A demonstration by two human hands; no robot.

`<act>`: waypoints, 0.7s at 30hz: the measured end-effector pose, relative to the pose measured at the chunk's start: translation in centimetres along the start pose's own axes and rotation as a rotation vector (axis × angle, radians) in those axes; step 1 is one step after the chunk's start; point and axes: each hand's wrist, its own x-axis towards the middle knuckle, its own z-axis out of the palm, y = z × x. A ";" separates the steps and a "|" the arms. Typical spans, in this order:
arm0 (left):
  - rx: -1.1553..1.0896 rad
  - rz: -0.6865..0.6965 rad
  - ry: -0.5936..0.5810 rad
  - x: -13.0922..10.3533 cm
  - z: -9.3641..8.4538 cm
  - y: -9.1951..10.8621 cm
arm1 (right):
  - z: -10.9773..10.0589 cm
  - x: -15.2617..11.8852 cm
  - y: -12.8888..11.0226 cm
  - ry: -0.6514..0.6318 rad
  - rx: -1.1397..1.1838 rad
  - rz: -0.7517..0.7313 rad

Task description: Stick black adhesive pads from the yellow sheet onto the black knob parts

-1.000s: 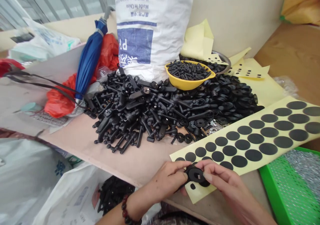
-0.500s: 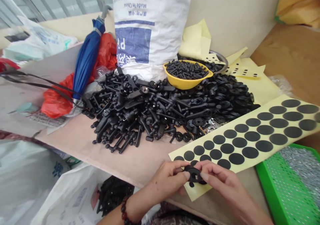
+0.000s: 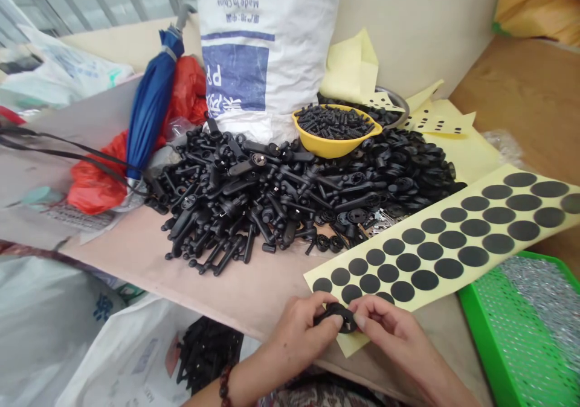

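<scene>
Likely fitting step: left hand (image 3: 296, 328) had its fingers curled tight around a black round part (image 3: 336, 314) over the near end of the sticker sheet (image 3: 421, 299), right hand's (image 3: 392, 322) fingers pinched its edge, next move seemingly calling for steady hold, fine thumb pressure.

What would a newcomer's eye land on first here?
Probably the sprawling heap of black parts in the middle, with a yellow bowl of black ribbed pieces toward its back. Behind rises a tall white sack with upside-down print, a closed blue umbrella slanting to its left. In front, the left hand holds a black part, with the right hand touching it, over a yellow sheet of black dots.
</scene>
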 end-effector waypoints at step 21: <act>-0.568 -0.237 -0.072 -0.8 -0.1 -0.2 | 3.2 -2.0 -0.6 -0.060 -0.218 -0.331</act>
